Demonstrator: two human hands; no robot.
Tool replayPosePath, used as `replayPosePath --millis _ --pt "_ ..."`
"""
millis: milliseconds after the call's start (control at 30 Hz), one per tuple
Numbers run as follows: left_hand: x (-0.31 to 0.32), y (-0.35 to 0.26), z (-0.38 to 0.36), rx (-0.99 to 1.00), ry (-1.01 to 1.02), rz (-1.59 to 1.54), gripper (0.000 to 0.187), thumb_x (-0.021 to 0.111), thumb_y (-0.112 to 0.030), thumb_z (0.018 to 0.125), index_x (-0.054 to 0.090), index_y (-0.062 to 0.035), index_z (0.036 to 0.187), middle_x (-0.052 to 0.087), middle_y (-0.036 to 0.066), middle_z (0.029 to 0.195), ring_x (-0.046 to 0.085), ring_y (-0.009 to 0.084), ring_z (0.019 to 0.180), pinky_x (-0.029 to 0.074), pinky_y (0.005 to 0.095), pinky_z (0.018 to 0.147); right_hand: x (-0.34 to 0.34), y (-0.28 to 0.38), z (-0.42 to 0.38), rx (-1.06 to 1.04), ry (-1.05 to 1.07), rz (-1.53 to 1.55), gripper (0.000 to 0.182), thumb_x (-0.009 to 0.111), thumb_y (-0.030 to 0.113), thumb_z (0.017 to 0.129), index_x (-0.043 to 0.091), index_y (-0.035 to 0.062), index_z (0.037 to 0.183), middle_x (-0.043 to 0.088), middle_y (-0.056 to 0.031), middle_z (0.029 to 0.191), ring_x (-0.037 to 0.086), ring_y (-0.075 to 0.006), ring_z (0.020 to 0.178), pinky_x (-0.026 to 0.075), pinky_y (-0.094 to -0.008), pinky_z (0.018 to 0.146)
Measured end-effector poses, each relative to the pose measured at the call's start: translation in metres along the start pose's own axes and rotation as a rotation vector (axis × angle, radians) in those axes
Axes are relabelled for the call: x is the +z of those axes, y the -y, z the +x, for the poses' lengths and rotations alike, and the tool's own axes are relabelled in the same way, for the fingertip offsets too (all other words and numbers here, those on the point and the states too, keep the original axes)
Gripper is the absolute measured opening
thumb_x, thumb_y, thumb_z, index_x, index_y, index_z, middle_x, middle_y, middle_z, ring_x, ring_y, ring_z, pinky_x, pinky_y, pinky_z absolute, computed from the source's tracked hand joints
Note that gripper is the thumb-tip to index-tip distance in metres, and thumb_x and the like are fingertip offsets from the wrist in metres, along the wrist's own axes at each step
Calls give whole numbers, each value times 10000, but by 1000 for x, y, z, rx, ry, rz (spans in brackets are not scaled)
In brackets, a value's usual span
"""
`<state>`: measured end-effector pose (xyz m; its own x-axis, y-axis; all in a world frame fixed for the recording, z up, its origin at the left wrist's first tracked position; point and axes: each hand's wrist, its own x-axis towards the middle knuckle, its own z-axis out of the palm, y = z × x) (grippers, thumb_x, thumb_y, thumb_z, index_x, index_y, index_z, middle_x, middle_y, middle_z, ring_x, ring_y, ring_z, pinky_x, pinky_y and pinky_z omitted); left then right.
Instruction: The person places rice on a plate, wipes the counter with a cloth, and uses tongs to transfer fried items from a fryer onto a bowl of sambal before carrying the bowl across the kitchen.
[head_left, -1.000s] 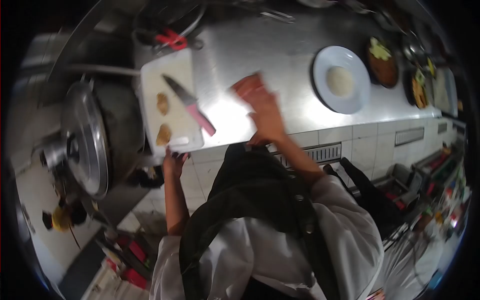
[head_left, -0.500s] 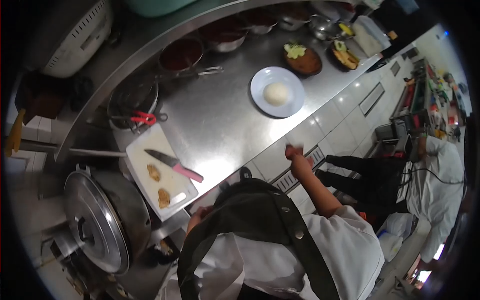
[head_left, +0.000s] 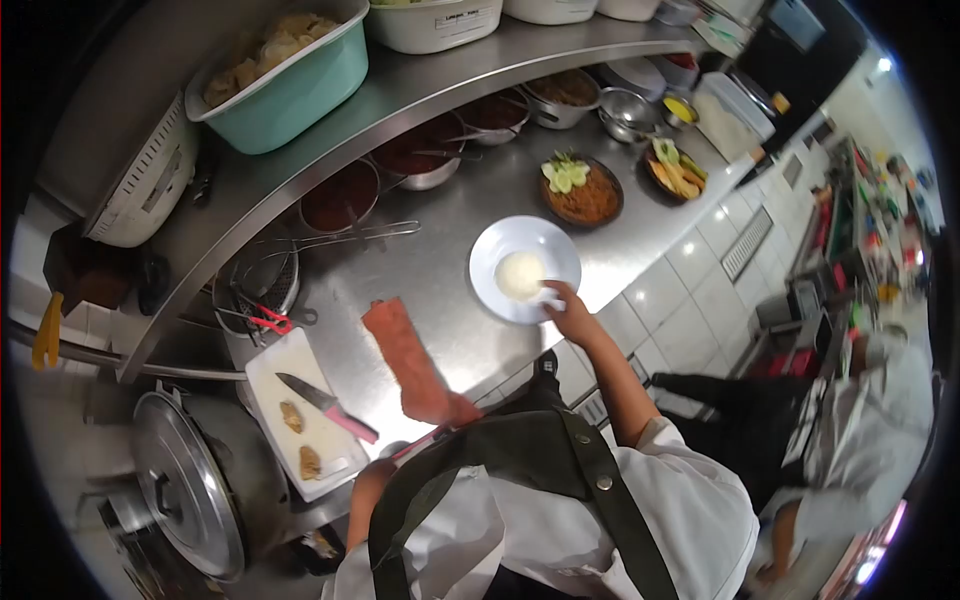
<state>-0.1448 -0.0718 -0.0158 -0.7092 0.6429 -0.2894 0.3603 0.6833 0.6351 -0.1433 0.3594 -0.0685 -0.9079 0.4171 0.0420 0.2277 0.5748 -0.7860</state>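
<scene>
My right hand (head_left: 573, 318) is at the near right rim of a white plate (head_left: 488, 245), fingers and thumb closed over its edge. A rounded white mound, perhaps rice (head_left: 518, 274), sits in the plate. Of my left arm (head_left: 370, 492) I see the forearm beside the cutting board; the apron hides the fingers. A red cloth (head_left: 402, 355) stretches over the counter's front part, its lower end close to my apron. On the white cutting board (head_left: 285, 352) are a pink-handled knife (head_left: 315, 395) and two browned pieces of food (head_left: 300, 440).
Pots of red sauce (head_left: 340, 198) line the back under a shelf (head_left: 420, 80) bearing tubs. A garnished brown dish (head_left: 585, 195) and another dish (head_left: 675, 172) stand right of the plate. A large lidded pot (head_left: 190, 480) is at left; a co-worker (head_left: 870, 400) stands at right.
My right hand, blurred off the counter's edge with something reddish, has moved up to the plate rim. The red cloth now shows on the counter. The view has shifted, revealing more shelf.
</scene>
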Motion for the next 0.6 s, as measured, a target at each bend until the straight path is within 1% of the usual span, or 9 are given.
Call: replayPosePath --millis 67,100,167,267,300,367,500,533,600 --pt "32 -12 -1 -125 9 48 199 536 -191 704 583 -1 737 556 167 645 549 300 644 421 350 592 -30 -63 27 239 -199 -34 348 559 42 725 452 4 1054 486 -192 1007 554 -266 819 470 -332 698" --pt "51 -15 0 -240 10 20 205 535 -199 706 586 -3 740 558 167 656 551 300 653 423 352 598 -37 -105 40 84 -198 -271 400 549 49 733 391 -12 1095 479 -218 986 581 -247 674 500 -324 571" --pt "94 -24 0 -526 -8 -87 219 533 -215 710 590 -7 744 564 166 678 555 298 669 428 355 608 -35 -129 66 401 118 316 476 535 61 745 289 -29 1143 488 -220 948 575 -225 582 502 -327 465" --pt "152 -46 2 -859 -90 -269 238 530 -238 716 597 -13 751 573 164 710 561 296 693 435 361 624 -49 -77 81 455 364 433 621 467 3 766 108 28 1273 427 -227 1032 561 -243 739 512 -321 542" --pt "168 -55 2 -925 -116 -313 245 529 -246 718 600 -15 754 575 163 721 563 296 701 437 362 630 -37 -91 84 263 359 597 666 475 -1 760 77 38 1292 377 -193 1103 532 -240 818 508 -322 580" --pt "195 -71 0 -1035 -157 -378 258 526 -262 722 604 -18 758 581 162 742 566 295 717 441 366 640 -48 -80 96 491 456 690 657 491 9 754 115 64 1290 349 -148 1121 521 -223 793 509 -320 563" --pt "236 -97 -8 -1178 -246 -459 285 522 -293 731 614 -26 768 593 159 786 574 292 750 450 373 662 -56 -173 120 395 -183 575 408 523 74 751 288 106 1083 450 -97 941 498 -170 639 473 -296 444" --pt "245 -101 -9 -1206 -272 -469 291 521 -301 733 616 -28 770 595 159 797 576 291 758 453 375 667 -68 -236 130 361 -273 563 452 507 48 731 250 99 1100 416 -87 956 480 -175 724 455 -297 539" --pt "263 -97 -8 -1242 -307 -446 305 519 -317 737 621 -32 775 601 158 818 580 290 774 457 378 678 -122 -190 143 518 -269 879 479 488 100 762 192 100 1139 398 -82 965 478 -219 826 447 -357 654"
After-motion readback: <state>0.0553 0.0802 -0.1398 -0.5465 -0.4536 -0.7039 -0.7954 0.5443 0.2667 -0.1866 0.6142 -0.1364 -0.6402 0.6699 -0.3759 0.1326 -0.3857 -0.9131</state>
